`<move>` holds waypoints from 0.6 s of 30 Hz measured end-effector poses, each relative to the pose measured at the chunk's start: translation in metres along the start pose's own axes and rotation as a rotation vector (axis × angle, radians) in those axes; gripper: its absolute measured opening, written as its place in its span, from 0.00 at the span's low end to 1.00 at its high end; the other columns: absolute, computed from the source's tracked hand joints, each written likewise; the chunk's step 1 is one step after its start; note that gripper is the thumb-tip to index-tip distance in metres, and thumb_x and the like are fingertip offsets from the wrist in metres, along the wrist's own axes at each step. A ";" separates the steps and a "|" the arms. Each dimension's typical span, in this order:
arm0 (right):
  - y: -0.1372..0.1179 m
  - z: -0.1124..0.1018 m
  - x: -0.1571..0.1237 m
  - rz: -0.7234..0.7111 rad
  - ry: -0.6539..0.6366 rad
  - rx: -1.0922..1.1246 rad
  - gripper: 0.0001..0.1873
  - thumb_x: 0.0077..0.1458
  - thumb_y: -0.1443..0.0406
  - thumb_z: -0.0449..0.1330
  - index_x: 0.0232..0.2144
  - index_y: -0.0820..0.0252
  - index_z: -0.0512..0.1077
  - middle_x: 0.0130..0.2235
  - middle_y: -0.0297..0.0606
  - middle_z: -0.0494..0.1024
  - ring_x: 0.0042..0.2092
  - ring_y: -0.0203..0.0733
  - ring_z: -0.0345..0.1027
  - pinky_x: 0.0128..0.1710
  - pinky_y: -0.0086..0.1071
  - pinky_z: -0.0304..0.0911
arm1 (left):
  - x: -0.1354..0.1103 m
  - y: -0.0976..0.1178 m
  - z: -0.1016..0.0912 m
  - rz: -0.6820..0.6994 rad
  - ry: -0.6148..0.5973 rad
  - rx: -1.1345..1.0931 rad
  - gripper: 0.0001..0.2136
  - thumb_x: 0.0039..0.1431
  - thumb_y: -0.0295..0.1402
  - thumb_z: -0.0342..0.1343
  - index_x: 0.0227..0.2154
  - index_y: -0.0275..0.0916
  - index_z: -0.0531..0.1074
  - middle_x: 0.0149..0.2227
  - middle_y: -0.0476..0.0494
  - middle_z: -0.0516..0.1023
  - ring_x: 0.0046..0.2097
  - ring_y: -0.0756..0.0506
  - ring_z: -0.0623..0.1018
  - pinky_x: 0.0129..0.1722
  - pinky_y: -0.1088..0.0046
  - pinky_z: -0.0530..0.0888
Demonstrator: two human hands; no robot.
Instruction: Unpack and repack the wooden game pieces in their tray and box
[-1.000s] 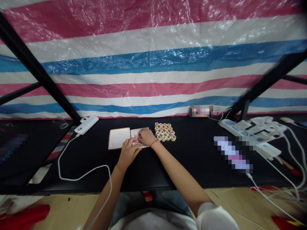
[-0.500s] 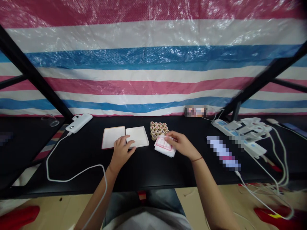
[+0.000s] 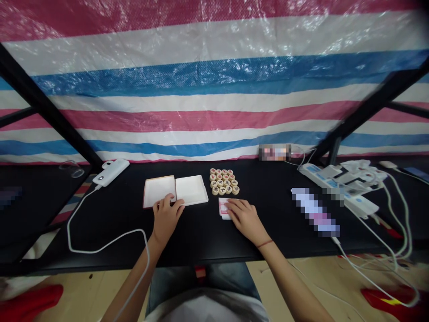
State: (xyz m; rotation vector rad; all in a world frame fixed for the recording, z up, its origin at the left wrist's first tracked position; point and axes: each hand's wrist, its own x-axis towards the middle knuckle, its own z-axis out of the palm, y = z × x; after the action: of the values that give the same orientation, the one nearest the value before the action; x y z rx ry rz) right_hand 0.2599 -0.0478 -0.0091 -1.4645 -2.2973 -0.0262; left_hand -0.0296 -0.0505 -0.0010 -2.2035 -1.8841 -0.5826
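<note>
My left hand (image 3: 166, 217) rests at the front edge of an open two-part box, fingers spread. Its fingertips touch near the seam between the red-edged half (image 3: 157, 190) and the white half (image 3: 191, 188); both look bare inside. My right hand (image 3: 245, 218) lies flat over a folded white sheet with pink-red printed lines (image 3: 222, 208), covering its right part. Just behind the sheet, several round Chinese chess pieces (image 3: 224, 181) stand in a square of rows, marked with red characters at the back and black ones in front.
A white power bank (image 3: 112, 172) with a cable lies at left. To the right are a blurred-out phone (image 3: 315, 212) on a cable and a white power strip (image 3: 351, 197) full of plugs. A striped plastic sheet (image 3: 208, 120) hangs behind; black metal bars slope at both sides.
My right hand has moved the folded sheet down onto the table in front of the pieces and flattened over it. My left hand has drawn slightly back to the box's front edge.
</note>
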 end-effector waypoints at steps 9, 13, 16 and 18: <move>-0.018 -0.008 0.027 0.013 0.119 0.103 0.14 0.62 0.62 0.52 0.46 0.55 0.74 0.50 0.44 0.74 0.50 0.48 0.65 0.45 0.39 0.59 | 0.012 -0.003 0.005 0.074 -0.028 0.008 0.10 0.65 0.37 0.48 0.36 0.45 0.75 0.43 0.43 0.74 0.41 0.43 0.72 0.46 0.60 0.60; -0.040 -0.002 0.053 -0.113 0.108 0.160 0.13 0.62 0.64 0.53 0.45 0.56 0.74 0.49 0.43 0.74 0.49 0.47 0.66 0.47 0.40 0.60 | 0.023 -0.009 0.011 0.100 -0.030 -0.003 0.10 0.65 0.36 0.49 0.37 0.44 0.75 0.42 0.43 0.73 0.40 0.44 0.72 0.46 0.61 0.59; -0.054 0.005 0.072 -0.217 0.089 0.201 0.12 0.62 0.66 0.53 0.44 0.57 0.74 0.48 0.44 0.74 0.49 0.47 0.66 0.48 0.41 0.60 | 0.031 -0.011 0.016 0.115 -0.032 -0.005 0.09 0.65 0.36 0.49 0.37 0.44 0.75 0.41 0.44 0.73 0.39 0.45 0.72 0.46 0.61 0.59; -0.062 0.011 0.080 -0.279 0.069 0.226 0.12 0.62 0.66 0.52 0.44 0.57 0.73 0.47 0.43 0.75 0.48 0.46 0.66 0.47 0.40 0.61 | 0.036 -0.011 0.020 0.125 -0.030 0.008 0.10 0.65 0.37 0.49 0.37 0.44 0.75 0.41 0.44 0.73 0.39 0.44 0.72 0.45 0.61 0.59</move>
State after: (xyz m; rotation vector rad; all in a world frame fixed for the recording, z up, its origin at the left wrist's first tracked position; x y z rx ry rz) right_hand 0.1732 -0.0040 0.0221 -1.0114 -2.3433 0.0977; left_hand -0.0325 -0.0088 -0.0054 -2.3168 -1.7436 -0.5222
